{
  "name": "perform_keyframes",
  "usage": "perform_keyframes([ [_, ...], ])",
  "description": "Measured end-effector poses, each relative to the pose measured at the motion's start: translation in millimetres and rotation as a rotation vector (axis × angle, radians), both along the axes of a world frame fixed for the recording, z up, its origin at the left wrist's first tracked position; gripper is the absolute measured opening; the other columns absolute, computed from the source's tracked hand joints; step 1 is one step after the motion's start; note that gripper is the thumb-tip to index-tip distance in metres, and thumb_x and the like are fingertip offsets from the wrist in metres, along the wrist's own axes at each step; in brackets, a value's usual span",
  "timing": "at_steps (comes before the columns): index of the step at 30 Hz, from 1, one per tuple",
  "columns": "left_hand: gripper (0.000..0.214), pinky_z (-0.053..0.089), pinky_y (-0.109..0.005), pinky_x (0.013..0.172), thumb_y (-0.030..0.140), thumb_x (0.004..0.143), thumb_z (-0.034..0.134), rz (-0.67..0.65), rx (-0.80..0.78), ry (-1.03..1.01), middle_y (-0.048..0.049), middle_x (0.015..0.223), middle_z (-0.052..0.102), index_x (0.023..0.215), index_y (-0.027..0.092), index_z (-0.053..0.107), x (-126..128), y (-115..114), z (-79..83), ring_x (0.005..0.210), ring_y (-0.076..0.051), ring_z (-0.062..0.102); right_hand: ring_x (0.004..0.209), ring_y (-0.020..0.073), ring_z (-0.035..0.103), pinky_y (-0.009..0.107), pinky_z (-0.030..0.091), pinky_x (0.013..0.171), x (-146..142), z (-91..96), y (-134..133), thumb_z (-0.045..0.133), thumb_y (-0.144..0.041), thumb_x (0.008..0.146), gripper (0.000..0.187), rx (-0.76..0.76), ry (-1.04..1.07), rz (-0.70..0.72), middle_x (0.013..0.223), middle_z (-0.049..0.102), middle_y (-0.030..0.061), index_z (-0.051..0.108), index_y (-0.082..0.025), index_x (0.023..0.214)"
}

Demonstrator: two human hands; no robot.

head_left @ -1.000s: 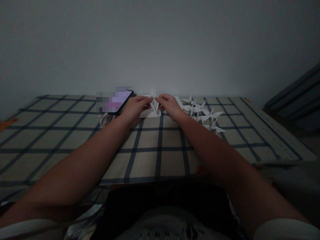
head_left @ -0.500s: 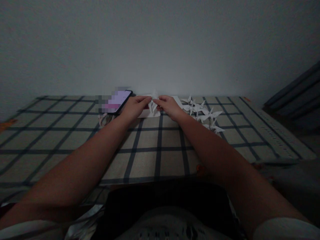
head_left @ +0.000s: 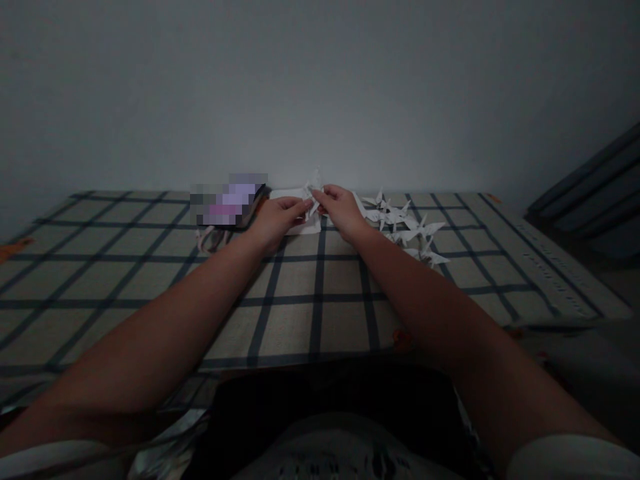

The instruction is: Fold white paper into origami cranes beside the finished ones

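Note:
Between my two hands is a small folded white paper, an origami crane (head_left: 315, 183), raised above the table with one pointed part upward. My left hand (head_left: 279, 217) pinches its lower left side between thumb and fingers. On the other side, the fingertips of my right hand (head_left: 342, 208) are closed on it. The fingers cover much of its lower part. White paper sheets (head_left: 306, 228) lie flat beneath and behind the hands. Several finished-looking paper cranes (head_left: 400, 217) are heaped just right of my right hand.
A phone (head_left: 233, 203) with a lit, pixelated screen leans left of my left hand, a pale cord-like item (head_left: 210, 240) below it. The checked tablecloth (head_left: 295, 327) covers the table, which meets a grey wall (head_left: 320, 87). A dark slatted object (head_left: 595, 193) stands at right.
The paper crane has turned and shifted slightly up and right between my fingers. My left hand has moved a little right and rolled; my right hand has changed its grip slightly.

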State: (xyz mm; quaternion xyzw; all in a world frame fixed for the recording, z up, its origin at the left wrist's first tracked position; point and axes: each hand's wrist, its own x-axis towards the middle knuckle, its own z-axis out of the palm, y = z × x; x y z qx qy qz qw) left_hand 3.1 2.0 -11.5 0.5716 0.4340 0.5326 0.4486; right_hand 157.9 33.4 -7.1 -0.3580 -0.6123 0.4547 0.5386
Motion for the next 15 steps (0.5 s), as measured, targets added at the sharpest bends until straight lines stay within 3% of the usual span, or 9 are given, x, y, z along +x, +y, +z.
perform_keyframes([
  [5, 0.035, 0.05, -0.031, 0.067, 0.052, 0.07, 0.081, 0.049, 0.003, 0.012, -0.0036, 0.067, 0.064, 0.065, 0.02, 0.066, -0.2, 0.6, -0.2, 0.068, -0.018, 0.06, 0.064, 0.0101, 0.051, 0.023, 0.042, 0.06, -1.5, 0.2, -3.4, 0.068, -0.042, 0.086, 0.029, -0.002, -0.034, -0.03, 0.065, 0.052, -0.0035, 0.055, -0.02, 0.072],
  [8, 0.036, 0.049, -0.03, 0.067, 0.049, 0.069, 0.084, 0.005, -0.024, 0.005, -0.002, 0.065, 0.061, 0.063, 0.019, 0.065, 0.2, -0.5, 2.9, 0.065, -0.015, 0.057, 0.064, 0.0099, 0.05, 0.023, 0.042, 0.061, -1.6, -2.7, -1.6, 0.067, -0.043, 0.087, 0.029, 0.017, -0.033, -0.032, 0.065, 0.051, -0.0037, 0.054, -0.02, 0.072],
  [12, 0.033, 0.052, -0.027, 0.071, 0.045, 0.068, 0.086, -0.095, -0.145, -0.149, -0.0036, 0.079, 0.068, 0.076, 0.017, 0.071, 4.0, -3.6, 5.4, 0.07, -0.012, 0.06, 0.062, 0.0095, 0.049, 0.023, 0.042, 0.061, 1.1, -4.2, 2.2, 0.067, -0.043, 0.086, 0.029, 0.046, -0.023, -0.043, 0.066, 0.05, -0.0041, 0.054, -0.021, 0.073],
  [15, 0.024, 0.054, -0.025, 0.07, 0.035, 0.075, 0.083, -0.145, -0.268, -0.291, -0.0057, 0.084, 0.071, 0.083, 0.016, 0.073, 8.1, -5.0, 5.0, 0.071, -0.01, 0.062, 0.064, 0.01, 0.05, 0.023, 0.043, 0.063, 4.2, -0.5, 1.8, 0.065, -0.046, 0.087, 0.031, 0.05, -0.03, -0.062, 0.067, 0.051, -0.0038, 0.053, -0.021, 0.072],
])
